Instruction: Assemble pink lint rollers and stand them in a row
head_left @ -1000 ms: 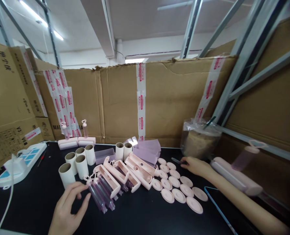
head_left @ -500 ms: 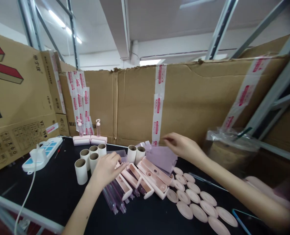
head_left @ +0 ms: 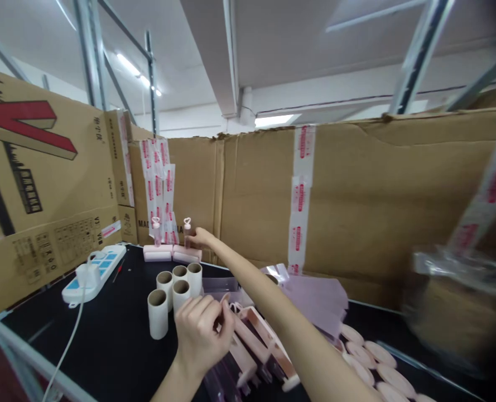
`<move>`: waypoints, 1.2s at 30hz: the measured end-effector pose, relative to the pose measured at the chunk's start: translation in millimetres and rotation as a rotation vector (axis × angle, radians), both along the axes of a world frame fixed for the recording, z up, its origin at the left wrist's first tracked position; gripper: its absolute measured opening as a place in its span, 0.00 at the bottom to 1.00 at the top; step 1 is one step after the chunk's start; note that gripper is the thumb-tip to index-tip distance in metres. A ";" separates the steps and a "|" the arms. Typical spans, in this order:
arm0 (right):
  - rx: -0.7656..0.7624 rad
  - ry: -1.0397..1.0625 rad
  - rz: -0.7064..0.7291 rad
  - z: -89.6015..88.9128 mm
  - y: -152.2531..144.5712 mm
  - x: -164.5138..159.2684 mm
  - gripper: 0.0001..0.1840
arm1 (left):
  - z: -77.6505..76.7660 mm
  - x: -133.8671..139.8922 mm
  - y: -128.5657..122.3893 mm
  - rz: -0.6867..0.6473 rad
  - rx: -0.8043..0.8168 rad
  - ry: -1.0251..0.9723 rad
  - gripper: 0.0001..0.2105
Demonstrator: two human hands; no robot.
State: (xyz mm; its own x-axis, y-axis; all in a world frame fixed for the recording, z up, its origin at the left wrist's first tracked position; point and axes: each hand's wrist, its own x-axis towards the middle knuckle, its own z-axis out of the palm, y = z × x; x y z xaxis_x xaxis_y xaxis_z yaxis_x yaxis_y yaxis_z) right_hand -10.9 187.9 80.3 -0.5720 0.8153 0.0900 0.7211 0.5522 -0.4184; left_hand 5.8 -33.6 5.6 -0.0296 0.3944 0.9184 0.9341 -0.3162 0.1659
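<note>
My right hand [head_left: 201, 238] reaches to the back left, fingers closed around the clear handle of a pink lint roller [head_left: 188, 254] with a heart-shaped top. A matching lint roller [head_left: 157, 253] stands just left of it. Nearer me, my left hand [head_left: 206, 324] is curled with fingers bent in; what it holds, if anything, is hidden. Beside and beneath it are pink roller housings [head_left: 268, 335] and clear purple handles [head_left: 220, 379]. White paper rolls [head_left: 158, 314] stand upright to its left. My right forearm crosses over part of the pile.
A white power strip [head_left: 95, 273] with a cable lies at left. Purple translucent sheets [head_left: 314, 298] and several pink oval caps [head_left: 379, 354] lie to the right. Cardboard walls [head_left: 248, 195] enclose the black table [head_left: 105, 335]; a plastic-lined bin [head_left: 461, 312] stands at far right.
My right hand has swung from above the purple sheets far left to the lint roller's handle. My left hand has curled closed near the housings. The camera view has turned left.
</note>
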 end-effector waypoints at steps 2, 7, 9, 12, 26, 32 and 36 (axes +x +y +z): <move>-0.052 0.041 0.003 -3.0 2.6 -7.4 0.16 | -1.0 -1.1 1.7 0.033 0.004 -0.022 0.18; -0.144 0.248 0.015 -0.8 1.7 -0.1 0.17 | -1.8 -1.9 4.6 0.038 -0.072 -0.054 0.17; -0.168 0.380 0.013 6.0 -3.3 13.0 0.17 | -1.1 -1.5 4.1 -0.001 -0.108 -0.077 0.17; -0.185 0.612 0.000 21.9 -19.3 43.8 0.16 | 1.9 -3.3 3.6 -0.129 -0.164 -0.187 0.14; 0.536 0.964 -0.075 -32.3 -247.4 238.6 0.09 | 18.8 45.9 -11.5 -1.227 -0.935 -1.101 0.21; 0.985 0.579 0.141 -66.0 -261.4 232.8 0.22 | 31.4 63.8 -28.3 -1.750 -1.054 -1.149 0.23; 0.931 0.216 0.286 -49.7 -266.0 241.3 0.19 | 32.6 64.2 -23.4 -1.537 -0.963 -1.138 0.19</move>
State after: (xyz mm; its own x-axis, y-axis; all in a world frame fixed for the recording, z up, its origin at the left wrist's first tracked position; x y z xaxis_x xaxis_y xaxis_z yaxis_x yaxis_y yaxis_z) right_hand 230.4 -78.1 30.6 -0.6321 0.2010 0.7483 0.4690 0.8680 0.1630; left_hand 70.1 -56.9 38.2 0.4359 0.8528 0.2874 -0.5127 -0.0272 0.8582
